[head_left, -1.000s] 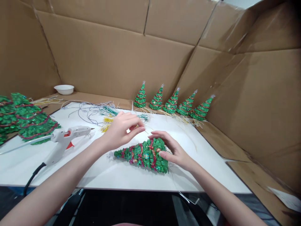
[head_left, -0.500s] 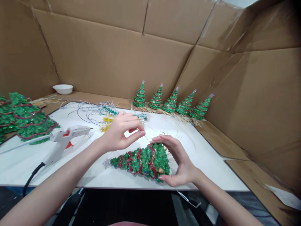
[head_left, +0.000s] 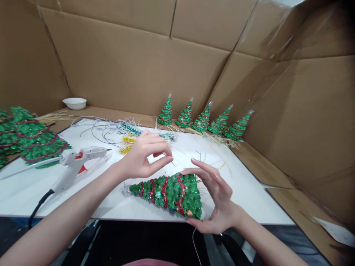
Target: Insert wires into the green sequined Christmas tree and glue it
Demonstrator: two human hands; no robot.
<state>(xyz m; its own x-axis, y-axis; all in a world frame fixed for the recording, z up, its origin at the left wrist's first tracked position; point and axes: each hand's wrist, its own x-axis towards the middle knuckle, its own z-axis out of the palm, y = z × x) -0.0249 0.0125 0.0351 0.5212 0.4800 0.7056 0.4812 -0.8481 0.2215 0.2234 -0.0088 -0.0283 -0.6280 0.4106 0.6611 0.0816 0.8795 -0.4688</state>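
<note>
in the head view, the left hand (head_left: 146, 153) pinches a thin wire (head_left: 173, 163) between thumb and forefinger, its end pointing toward the decorated christmas tree (head_left: 163, 194). that tree lies on its side between and below the hands, star tip toward the left forearm. the right hand (head_left: 220, 205) spreads wide round its base, a fingertip at the far edge and the thumb at the near one, probably to steady it and leave its upper side free for the wire. whether the tree rests on the tabletop (head_left: 244, 188) is hard to tell.

the hot glue gun (head_left: 73, 164) sits left of the left hand, seemingly propped so its nozzle stays raised. green and yellow stems (head_left: 127, 145) lie just beyond that hand, apparently within reach; five smaller trees (head_left: 201, 120) stand farther back.

the white bowl (head_left: 74, 105) is far beyond the left hand, its contents hidden by the low angle.
</note>
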